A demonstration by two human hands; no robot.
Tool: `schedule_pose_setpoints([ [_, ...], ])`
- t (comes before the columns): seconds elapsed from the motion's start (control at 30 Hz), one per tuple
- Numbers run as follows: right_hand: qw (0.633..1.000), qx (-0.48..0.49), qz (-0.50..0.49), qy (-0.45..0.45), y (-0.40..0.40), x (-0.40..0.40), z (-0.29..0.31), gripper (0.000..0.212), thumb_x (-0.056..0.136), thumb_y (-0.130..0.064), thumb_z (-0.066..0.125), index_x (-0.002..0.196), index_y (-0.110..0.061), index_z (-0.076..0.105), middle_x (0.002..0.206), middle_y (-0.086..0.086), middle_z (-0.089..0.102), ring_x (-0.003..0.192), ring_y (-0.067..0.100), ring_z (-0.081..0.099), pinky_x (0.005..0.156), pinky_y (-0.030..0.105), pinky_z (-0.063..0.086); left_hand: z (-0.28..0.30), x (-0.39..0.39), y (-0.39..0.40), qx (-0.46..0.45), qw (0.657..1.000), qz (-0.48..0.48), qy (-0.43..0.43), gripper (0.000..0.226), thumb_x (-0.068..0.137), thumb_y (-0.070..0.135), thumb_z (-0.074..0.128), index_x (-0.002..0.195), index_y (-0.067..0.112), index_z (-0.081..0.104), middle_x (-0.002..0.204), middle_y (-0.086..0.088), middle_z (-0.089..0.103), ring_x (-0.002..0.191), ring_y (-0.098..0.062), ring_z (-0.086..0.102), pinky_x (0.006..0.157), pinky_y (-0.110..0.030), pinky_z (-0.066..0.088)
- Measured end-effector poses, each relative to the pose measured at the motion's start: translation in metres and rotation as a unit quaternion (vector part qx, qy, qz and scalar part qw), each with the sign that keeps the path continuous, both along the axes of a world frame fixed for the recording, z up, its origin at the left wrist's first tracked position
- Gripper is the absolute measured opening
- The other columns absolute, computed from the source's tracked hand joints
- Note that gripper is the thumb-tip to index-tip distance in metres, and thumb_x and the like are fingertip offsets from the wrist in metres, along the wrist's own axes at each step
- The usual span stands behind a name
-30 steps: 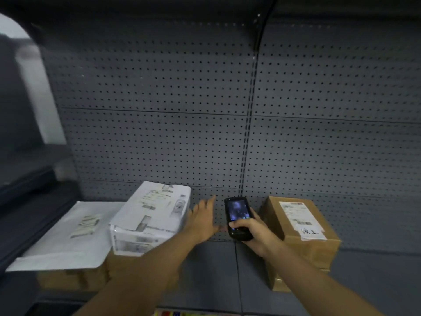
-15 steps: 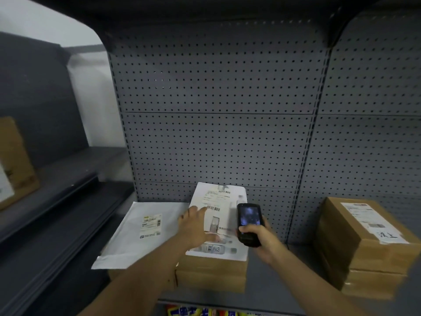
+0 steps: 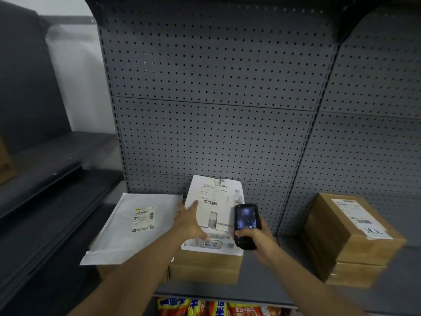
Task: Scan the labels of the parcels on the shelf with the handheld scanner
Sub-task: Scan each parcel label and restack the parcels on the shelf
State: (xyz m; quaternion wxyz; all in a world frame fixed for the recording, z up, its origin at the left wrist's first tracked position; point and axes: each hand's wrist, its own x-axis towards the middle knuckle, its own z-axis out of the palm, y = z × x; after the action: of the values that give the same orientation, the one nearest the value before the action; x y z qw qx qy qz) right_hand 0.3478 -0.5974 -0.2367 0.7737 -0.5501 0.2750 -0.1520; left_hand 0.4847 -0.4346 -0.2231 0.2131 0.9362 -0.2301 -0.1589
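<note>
On the grey shelf [image 3: 284,277], a flat white mailer [image 3: 127,236] with a small label lies farthest left, on a brown box. Beside it, the left hand [image 3: 190,222] rests with straight, spread fingers on a white parcel [image 3: 214,215] printed with bottles and barcodes, which tops a cardboard box [image 3: 205,267]. The right hand [image 3: 256,241] grips the black handheld scanner [image 3: 245,224], screen lit, just right of that parcel. Well apart at right, two stacked brown boxes [image 3: 346,242] carry a label. Below the shelf, red snack bags [image 3: 216,307] show.
</note>
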Motion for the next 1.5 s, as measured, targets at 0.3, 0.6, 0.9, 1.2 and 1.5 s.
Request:
schedule_pose_setpoints([
  [0.3, 0.999, -0.038, 0.002, 0.017, 0.011, -0.009, 0.002, 0.081, 0.058, 0.018, 0.074, 0.129, -0.017, 0.055, 0.111, 0.017, 0.071, 0.099, 0.038, 0.068, 0.08, 0.049, 0.059, -0.009, -0.006, 0.006, -0.026, 1.0, 0.005, 0.007, 0.131, 0.066, 0.04, 0.085, 0.151, 0.027, -0.014, 0.152, -0.017, 0.007, 0.141, -0.034, 0.013, 0.114, -0.042, 0.025],
  [0.6, 1.0, -0.008, 0.022, -0.018, 0.044, -0.044, 0.014, 0.084, 0.052, 0.01, 0.075, 0.128, -0.022, 0.057, 0.113, 0.018, 0.071, 0.103, 0.043, 0.067, 0.078, 0.046, 0.058, -0.03, -0.052, 0.026, -0.114, 0.992, 0.03, -0.053, 0.125, 0.072, 0.034, 0.082, 0.151, 0.028, -0.015, 0.148, -0.013, 0.01, 0.137, -0.03, 0.014, 0.114, -0.037, 0.026],
  [0.9, 0.989, 0.1, 0.077, -0.083, 0.081, -0.115, 0.033, 0.072, 0.067, 0.016, 0.067, 0.13, -0.017, 0.055, 0.124, 0.021, 0.066, 0.106, 0.04, 0.064, 0.079, 0.044, 0.056, -0.035, -0.131, 0.036, -0.09, 0.985, 0.016, -0.143, 0.113, 0.084, 0.023, 0.07, 0.147, 0.031, -0.024, 0.154, -0.013, -0.005, 0.144, -0.031, 0.004, 0.115, -0.04, 0.027],
  [1.2, 0.974, 0.154, 0.119, -0.117, 0.101, -0.221, 0.065, 0.061, 0.076, 0.015, 0.061, 0.133, -0.007, 0.054, 0.128, 0.022, 0.064, 0.105, 0.038, 0.065, 0.08, 0.04, 0.059, -0.031, -0.236, 0.032, -0.147, 0.959, 0.025, -0.243, 0.109, 0.082, 0.03, 0.072, 0.151, 0.028, -0.012, 0.152, -0.015, -0.001, 0.136, -0.032, 0.012, 0.111, -0.042, 0.034],
  [1.5, 0.967, 0.193, 0.13, -0.106, 0.115, -0.287, 0.078, 0.053, 0.083, 0.012, 0.056, 0.134, 0.0, 0.051, 0.116, 0.024, 0.065, 0.088, 0.032, 0.072, 0.079, 0.035, 0.06, -0.047, -0.288, 0.034, -0.183, 0.948, 0.028, -0.258, 0.106, 0.079, 0.025, 0.074, 0.149, 0.035, -0.006, 0.151, -0.02, 0.009, 0.135, -0.037, 0.021, 0.104, -0.046, 0.038],
])
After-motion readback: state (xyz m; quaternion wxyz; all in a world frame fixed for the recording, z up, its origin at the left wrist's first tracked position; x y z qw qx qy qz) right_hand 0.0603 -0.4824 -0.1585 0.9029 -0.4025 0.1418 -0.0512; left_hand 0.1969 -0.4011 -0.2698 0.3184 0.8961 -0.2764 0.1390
